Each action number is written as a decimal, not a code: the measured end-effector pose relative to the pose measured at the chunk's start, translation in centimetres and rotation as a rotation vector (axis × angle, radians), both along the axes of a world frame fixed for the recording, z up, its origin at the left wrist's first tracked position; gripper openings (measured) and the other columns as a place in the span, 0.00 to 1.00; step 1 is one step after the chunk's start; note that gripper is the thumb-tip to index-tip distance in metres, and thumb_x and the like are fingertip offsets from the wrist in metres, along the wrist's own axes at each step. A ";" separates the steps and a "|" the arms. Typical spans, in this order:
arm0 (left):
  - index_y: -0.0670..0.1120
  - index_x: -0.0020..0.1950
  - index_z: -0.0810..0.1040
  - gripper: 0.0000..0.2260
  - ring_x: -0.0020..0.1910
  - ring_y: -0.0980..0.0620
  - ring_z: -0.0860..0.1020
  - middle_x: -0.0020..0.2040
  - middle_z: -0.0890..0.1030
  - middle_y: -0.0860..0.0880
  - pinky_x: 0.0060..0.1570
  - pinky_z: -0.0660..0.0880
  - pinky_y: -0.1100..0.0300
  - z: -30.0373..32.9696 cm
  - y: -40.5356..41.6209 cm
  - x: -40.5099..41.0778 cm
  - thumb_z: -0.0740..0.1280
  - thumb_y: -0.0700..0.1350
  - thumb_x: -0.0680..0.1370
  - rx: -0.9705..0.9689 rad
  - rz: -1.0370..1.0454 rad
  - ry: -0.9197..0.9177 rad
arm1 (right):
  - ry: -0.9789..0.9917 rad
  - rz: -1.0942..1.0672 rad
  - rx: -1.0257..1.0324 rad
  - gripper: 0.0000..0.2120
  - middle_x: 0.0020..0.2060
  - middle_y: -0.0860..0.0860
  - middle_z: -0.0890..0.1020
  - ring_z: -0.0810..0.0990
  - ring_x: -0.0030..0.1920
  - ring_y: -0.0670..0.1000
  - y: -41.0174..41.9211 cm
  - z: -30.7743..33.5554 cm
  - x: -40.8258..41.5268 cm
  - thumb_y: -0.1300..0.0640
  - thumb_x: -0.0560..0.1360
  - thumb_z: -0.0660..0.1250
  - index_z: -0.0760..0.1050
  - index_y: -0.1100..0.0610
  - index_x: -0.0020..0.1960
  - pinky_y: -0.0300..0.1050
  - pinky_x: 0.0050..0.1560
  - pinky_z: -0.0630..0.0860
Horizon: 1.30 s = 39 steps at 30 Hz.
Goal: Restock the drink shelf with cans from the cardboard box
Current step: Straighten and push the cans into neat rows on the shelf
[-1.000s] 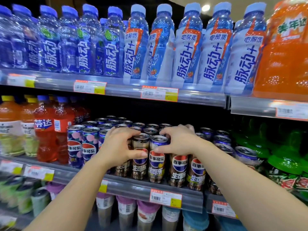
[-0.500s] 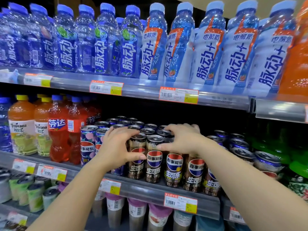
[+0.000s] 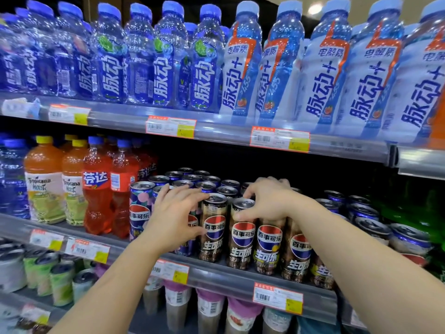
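Cans (image 3: 213, 227) of brown cola stand at shelf (image 3: 240, 273) front edge — both hands unmoved since a second ago. Left hand (image 3: 173, 218) fingers wrap one; right hand (image 3: 267, 201) apparently grips the next. Facing-up continues.

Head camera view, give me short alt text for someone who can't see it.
Two bare hands, left hand and right hand, grip the front brown cola cans on a middle store shelf, with blue bottles above.
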<state>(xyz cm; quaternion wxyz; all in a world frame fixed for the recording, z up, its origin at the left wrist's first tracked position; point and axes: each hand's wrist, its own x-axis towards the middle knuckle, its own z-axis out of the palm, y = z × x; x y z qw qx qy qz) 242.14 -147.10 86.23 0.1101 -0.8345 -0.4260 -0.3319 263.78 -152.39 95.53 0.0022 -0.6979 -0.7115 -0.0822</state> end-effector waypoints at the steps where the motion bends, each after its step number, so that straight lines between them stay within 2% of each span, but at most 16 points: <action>1: 0.61 0.72 0.65 0.37 0.74 0.55 0.58 0.72 0.67 0.59 0.74 0.40 0.49 -0.1 0.1 0.0 0.74 0.62 0.65 0.005 0.000 -0.004 | 0.000 -0.009 -0.012 0.35 0.63 0.51 0.75 0.68 0.66 0.56 0.0 0.1 -0.2 0.27 0.66 0.65 0.73 0.45 0.66 0.55 0.66 0.60; 4: 0.61 0.72 0.65 0.38 0.74 0.55 0.59 0.72 0.68 0.59 0.74 0.41 0.49 -0.4 0.4 -0.2 0.74 0.62 0.64 0.013 -0.005 -0.015 | 0.036 -0.001 0.031 0.40 0.68 0.52 0.71 0.65 0.69 0.57 0.3 0.3 -1.1 0.25 0.64 0.64 0.67 0.43 0.71 0.55 0.66 0.60; 6: 0.61 0.72 0.64 0.40 0.74 0.54 0.58 0.72 0.67 0.58 0.75 0.42 0.48 -0.3 0.5 -0.3 0.75 0.63 0.63 0.006 -0.022 -0.021 | 0.058 0.047 0.089 0.39 0.68 0.52 0.70 0.65 0.69 0.57 0.8 0.1 -2.3 0.25 0.65 0.63 0.65 0.41 0.71 0.55 0.66 0.60; 10: 0.57 0.73 0.64 0.43 0.75 0.51 0.57 0.73 0.67 0.56 0.74 0.43 0.47 0.1 0.4 -1.4 0.77 0.60 0.61 -0.004 -0.008 -0.051 | -0.010 0.103 0.052 0.37 0.68 0.53 0.71 0.66 0.69 0.57 1.8 -1.6 -4.8 0.25 0.68 0.60 0.64 0.39 0.72 0.56 0.65 0.59; 12: 0.57 0.74 0.63 0.43 0.76 0.51 0.56 0.74 0.65 0.55 0.74 0.41 0.48 0.1 0.3 -2.1 0.77 0.60 0.62 -0.021 0.012 -0.053 | 0.045 0.097 0.061 0.33 0.65 0.51 0.73 0.69 0.67 0.56 1.9 -2.0 -4.9 0.26 0.68 0.61 0.67 0.39 0.69 0.57 0.64 0.59; 14: 0.57 0.74 0.61 0.43 0.76 0.51 0.55 0.74 0.64 0.55 0.74 0.41 0.50 0.1 0.3 -2.7 0.76 0.61 0.63 -0.035 0.030 -0.055 | 0.097 0.093 0.068 0.30 0.58 0.49 0.78 0.72 0.63 0.56 1.9 -1.8 -4.7 0.27 0.68 0.63 0.69 0.42 0.63 0.57 0.63 0.59; 16: 0.57 0.74 0.61 0.43 0.76 0.51 0.55 0.74 0.64 0.55 0.74 0.41 0.50 0.0 0.3 -3.1 0.76 0.61 0.63 -0.042 0.034 -0.064 | 0.101 0.094 0.063 0.28 0.55 0.49 0.79 0.71 0.63 0.56 1.9 -1.5 -4.6 0.29 0.69 0.64 0.70 0.44 0.62 0.57 0.65 0.57; 23: 0.57 0.75 0.60 0.44 0.76 0.50 0.54 0.75 0.63 0.55 0.75 0.42 0.48 0.0 -0.1 -3.6 0.76 0.62 0.63 -0.087 0.030 -0.077 | 0.046 0.061 0.069 0.31 0.61 0.50 0.77 0.66 0.68 0.57 1.8 -1.5 -5.2 0.29 0.70 0.61 0.69 0.45 0.67 0.59 0.71 0.51; 29: 0.58 0.75 0.60 0.43 0.76 0.50 0.54 0.75 0.62 0.54 0.75 0.47 0.45 -0.2 -0.3 -4.6 0.76 0.61 0.63 -0.093 0.025 -0.097 | 0.040 0.032 0.094 0.33 0.61 0.51 0.77 0.67 0.67 0.57 1.5 -1.9 -5.4 0.28 0.70 0.61 0.68 0.47 0.67 0.60 0.71 0.52; 34: 0.59 0.74 0.62 0.43 0.74 0.51 0.57 0.74 0.64 0.55 0.74 0.46 0.47 -0.5 0.3 -6.5 0.76 0.62 0.62 -0.076 0.044 -0.115 | 0.024 0.073 0.197 0.40 0.66 0.53 0.72 0.65 0.68 0.57 2.6 -1.5 -7.7 0.23 0.66 0.59 0.67 0.45 0.70 0.59 0.69 0.55; 39: 0.58 0.74 0.62 0.45 0.75 0.49 0.57 0.74 0.65 0.54 0.73 0.52 0.44 -0.8 1.1 -8.6 0.66 0.71 0.59 -0.068 0.055 -0.094 | -0.026 0.080 0.087 0.35 0.69 0.51 0.72 0.63 0.71 0.58 3.9 -2.3 -10.5 0.25 0.70 0.55 0.65 0.41 0.72 0.61 0.72 0.49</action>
